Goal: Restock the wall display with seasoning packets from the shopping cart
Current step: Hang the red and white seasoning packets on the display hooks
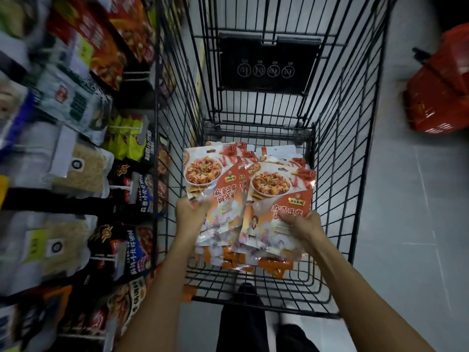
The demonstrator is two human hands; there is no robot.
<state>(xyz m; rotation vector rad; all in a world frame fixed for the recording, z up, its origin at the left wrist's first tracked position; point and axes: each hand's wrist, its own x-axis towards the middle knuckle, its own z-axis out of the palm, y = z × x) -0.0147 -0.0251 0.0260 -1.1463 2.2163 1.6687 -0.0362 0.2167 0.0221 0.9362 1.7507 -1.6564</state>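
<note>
- Left hand [189, 212]: fingers curled round the lower edge of the left bundle [218, 179] of glossy orange-and-white plastic seasoning packets, which is fanned, several deep.
- Right hand [303, 222]: thumb on top, pinching the lower edge of the right bundle [276, 189]. It overlaps the left bundle at the middle.
- Both bundles are inside the black wire shopping cart [337, 153], toward its near end. More loose packets [253, 265] lie flat on the cart floor under them.
- Wall display [76, 161] of hanging packets runs along the cart's left side. It's motion-blurred, so I can't tell which peg is free.
- Risk: slick film, one-edge grip and multiple packets per hand, so inner packets likely slide out of the fan on the lift.
- Risk: far corners could snag the cart's left wire wall on the way out.
- Risk: the hanging ends point away from the hands. A re-grip is probably needed before hooking, which is another drop chance.
- Red plastic basket [441, 87] sits on the floor off the cart's right side, out of the path.
</note>
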